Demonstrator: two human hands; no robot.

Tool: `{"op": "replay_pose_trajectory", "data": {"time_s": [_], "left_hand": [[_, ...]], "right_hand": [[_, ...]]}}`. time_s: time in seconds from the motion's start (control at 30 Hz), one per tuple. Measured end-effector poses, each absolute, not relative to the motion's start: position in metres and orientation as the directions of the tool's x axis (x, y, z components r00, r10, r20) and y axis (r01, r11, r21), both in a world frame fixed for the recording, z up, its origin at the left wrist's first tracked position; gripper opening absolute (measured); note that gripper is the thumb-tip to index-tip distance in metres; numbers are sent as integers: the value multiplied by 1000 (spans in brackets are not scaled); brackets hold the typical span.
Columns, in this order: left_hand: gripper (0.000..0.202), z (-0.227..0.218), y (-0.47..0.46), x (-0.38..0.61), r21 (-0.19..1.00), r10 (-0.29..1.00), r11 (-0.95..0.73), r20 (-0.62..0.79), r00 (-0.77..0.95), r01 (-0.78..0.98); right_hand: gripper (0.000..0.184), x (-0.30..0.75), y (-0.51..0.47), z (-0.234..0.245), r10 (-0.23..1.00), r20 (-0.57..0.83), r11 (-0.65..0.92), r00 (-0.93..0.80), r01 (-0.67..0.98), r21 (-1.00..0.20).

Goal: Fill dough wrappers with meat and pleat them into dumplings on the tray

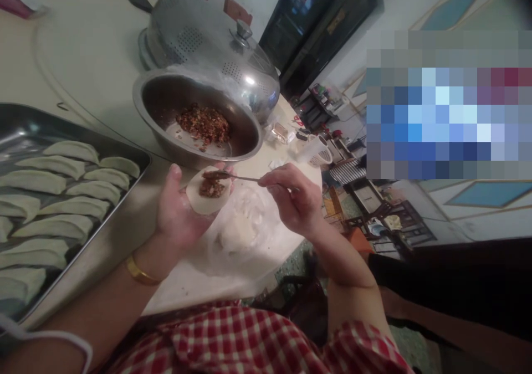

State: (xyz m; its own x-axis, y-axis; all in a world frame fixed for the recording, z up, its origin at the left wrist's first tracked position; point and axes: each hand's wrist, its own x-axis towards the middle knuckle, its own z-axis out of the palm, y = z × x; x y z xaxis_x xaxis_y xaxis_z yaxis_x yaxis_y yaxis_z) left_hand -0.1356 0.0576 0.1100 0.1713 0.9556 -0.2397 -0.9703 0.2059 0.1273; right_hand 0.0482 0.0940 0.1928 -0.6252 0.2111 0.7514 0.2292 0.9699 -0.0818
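On the palm of my left hand (177, 219) lies a round dumpling wrapper (197, 196), with the thumb stretched out and the fingers spread beneath it. A brown minced filling (213, 188) sits in the middle of the wrapper. My right hand (297, 196) pinches the handle of a spoon (243, 177), whose bowl rests on the filling. Just beyond my hands, a steel bowl (139, 94) stands tilted toward me, with more filling (203, 123) at its bottom. Under and beside the left hand, a lump of dough (241, 230) lies in clear plastic on the table.
At the left, a metal tray (143, 160) holds several folded dumplings (66, 221). Behind the bowl stands a large perforated steel dome lid (208, 47). A white perforated basket (318, 152) and small packets (280, 133) sit near the table's right edge. A white cord (54, 335) crosses my left forearm.
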Motion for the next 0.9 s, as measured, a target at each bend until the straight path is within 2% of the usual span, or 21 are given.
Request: {"op": "replay_pose_trajectory", "data": {"time_s": [0.1,0.23,0.4,0.47,0.57,0.67,0.83,0.9], "left_hand": [[77,113,58,-136,144,952,193,-267,150,-971],[72,114,59,-134,125,948,174,-288,132,-977],[70,113,59,-130,163,938,167,-329,105,-972],[68,111,58,-130,154,931,192,-342,130,-969],[65,106,57,-130,145,935,199,-325,143,-969],[65,96,58,-132,124,940,225,-289,182,-966],[66,79,55,-136,76,951,287,-142,274,-955],[63,78,54,-136,68,946,308,-127,298,-949]], "right_hand": [[13,49,94,191,276,762,955,-586,255,-149],[11,51,98,192,292,752,955,-591,223,-195],[13,47,154,195,396,838,913,-375,258,-315],[15,37,193,194,491,788,858,-371,363,-363],[20,17,247,194,744,560,651,-366,588,-481],[26,-3,278,193,816,428,566,-389,692,-449],[30,-23,298,187,804,377,583,-460,734,-347],[30,-27,305,182,808,345,576,-477,761,-299]]}}
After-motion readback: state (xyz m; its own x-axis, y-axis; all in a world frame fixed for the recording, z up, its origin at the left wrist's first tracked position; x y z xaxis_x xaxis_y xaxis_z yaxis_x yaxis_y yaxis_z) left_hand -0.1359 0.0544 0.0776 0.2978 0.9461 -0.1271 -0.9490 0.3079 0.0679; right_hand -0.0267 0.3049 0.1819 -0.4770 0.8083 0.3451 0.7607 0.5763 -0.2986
